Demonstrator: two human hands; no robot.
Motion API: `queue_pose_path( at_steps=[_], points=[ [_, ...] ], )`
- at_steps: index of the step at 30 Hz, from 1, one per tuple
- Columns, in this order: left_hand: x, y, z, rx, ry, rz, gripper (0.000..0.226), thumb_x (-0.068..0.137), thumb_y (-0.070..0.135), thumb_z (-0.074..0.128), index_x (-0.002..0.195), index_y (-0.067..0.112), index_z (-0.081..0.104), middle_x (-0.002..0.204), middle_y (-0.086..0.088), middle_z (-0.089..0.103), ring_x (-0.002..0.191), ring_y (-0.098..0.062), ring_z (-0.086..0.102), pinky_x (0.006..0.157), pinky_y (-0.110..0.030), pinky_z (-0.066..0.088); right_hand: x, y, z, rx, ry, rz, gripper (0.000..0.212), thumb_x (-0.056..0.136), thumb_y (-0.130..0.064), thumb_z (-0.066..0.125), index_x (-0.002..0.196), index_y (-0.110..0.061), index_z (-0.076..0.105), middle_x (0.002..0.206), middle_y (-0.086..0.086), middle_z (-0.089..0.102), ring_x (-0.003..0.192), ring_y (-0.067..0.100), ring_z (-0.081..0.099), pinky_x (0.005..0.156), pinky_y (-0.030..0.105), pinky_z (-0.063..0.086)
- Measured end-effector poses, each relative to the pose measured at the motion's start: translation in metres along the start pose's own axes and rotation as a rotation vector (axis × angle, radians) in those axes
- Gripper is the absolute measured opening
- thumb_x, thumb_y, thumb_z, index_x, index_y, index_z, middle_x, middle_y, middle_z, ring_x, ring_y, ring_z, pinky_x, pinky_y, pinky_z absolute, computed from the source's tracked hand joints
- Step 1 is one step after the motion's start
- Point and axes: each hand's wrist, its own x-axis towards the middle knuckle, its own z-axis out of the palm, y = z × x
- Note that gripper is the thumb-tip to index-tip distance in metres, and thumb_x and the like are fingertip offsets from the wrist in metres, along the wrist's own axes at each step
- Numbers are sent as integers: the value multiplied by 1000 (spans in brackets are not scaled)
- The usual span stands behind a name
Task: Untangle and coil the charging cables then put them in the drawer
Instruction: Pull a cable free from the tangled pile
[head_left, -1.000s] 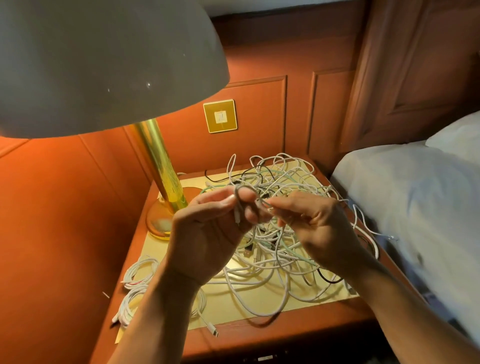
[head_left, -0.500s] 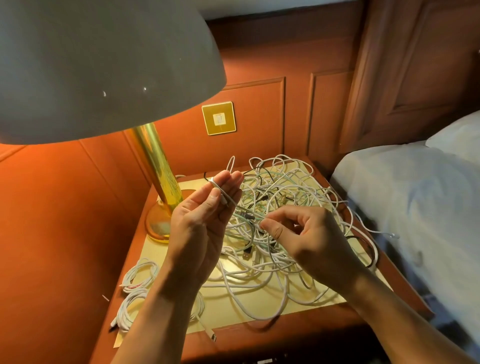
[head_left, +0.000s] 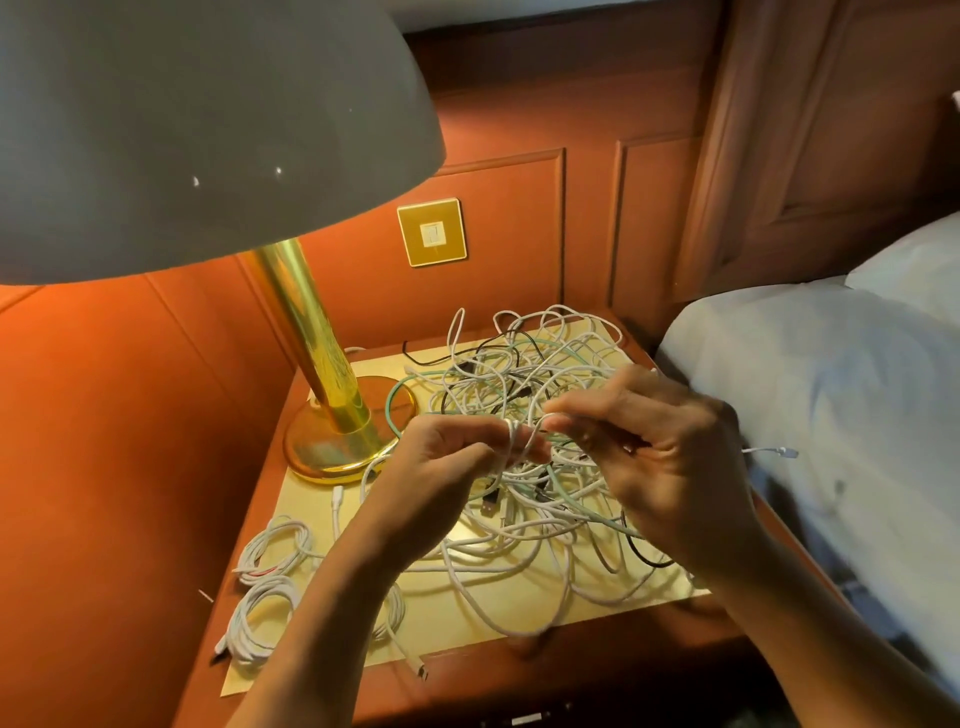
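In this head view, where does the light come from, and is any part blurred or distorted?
Head view: warm light falls from under the lamp shade onto the nightstand; the brass lamp base glares; the right hand, pinching the white cable, is motion-blurred at its fingers; the wide lens slants the wall panels.

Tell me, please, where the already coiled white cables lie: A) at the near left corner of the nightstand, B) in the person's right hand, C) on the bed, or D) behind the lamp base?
A: the coiled white cables lie at the near left corner of the nightstand, set apart from the tangle in the middle.
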Motion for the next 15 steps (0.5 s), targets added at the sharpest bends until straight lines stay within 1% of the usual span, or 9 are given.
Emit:
queue_pose_path(
  at_steps=[2,3,5,6,8,9,11,13,15],
  points=[
    [0,2,3,44,-80,-22,37,87,6,47,106,6,79,105,-2,79,107,-17,72,100,-39,52,1,2,-3,16,31,13,14,87,-19,80,99,-11,80,85,-2,71,75,10,66,61,29,54],
    [0,3,5,44,-115,-33,38,87,2,46,106,4,78,104,-4,79,106,-19,72,100,-43,52,2,3,-4,18,39,21,14,86,-18,82,98,-11,80,86,-3,71,77,9,66,64,27,55],
    [1,6,7,0,-164,-53,40,85,-6,44,108,0,76,102,-10,79,105,-23,73,100,-45,52,4,7,-6,24,56,58,15,81,-15,83,96,-10,80,87,-5,71,80,3,65,69,15,52],
    [1,7,8,-28,-187,-58,42,83,-6,43,109,-1,76,102,-13,78,105,-26,73,100,-47,52,4,8,-7,36,64,85,16,80,-14,83,95,-10,80,87,-4,71,81,1,65,72,11,50],
    [1,8,10,-81,-222,-60,45,76,0,43,108,-4,75,101,-19,77,102,-31,73,99,-50,51,4,11,-7,82,61,137,17,79,-16,82,95,-10,80,88,-4,72,82,2,66,73,8,48],
    [1,8,12,-119,-232,-62,45,73,1,43,106,-6,74,98,-23,76,99,-34,73,96,-47,53,5,12,-6,107,52,158,17,79,-18,82,95,-11,79,88,-5,72,83,3,67,73,9,49],
    [2,9,14,-220,-255,-69,44,70,1,43,100,-10,73,88,-28,72,87,-37,73,85,-36,55,5,14,-6,150,30,204,17,81,-24,80,95,-14,79,90,-8,72,85,7,69,72,11,51],
    [3,12,16,-343,-284,-66,42,69,-2,42,96,-11,73,76,-24,68,76,-36,70,77,-32,56,6,18,-6,193,15,274,20,81,-33,76,95,-19,78,91,-10,73,88,9,70,72,16,55],
    [2,15,16,-482,-312,-60,42,69,-4,40,95,-10,73,71,-18,64,71,-32,68,72,-31,56,7,22,-6,255,3,367,22,80,-38,74,94,-22,78,91,-13,75,93,8,71,75,18,57]
  ],
)
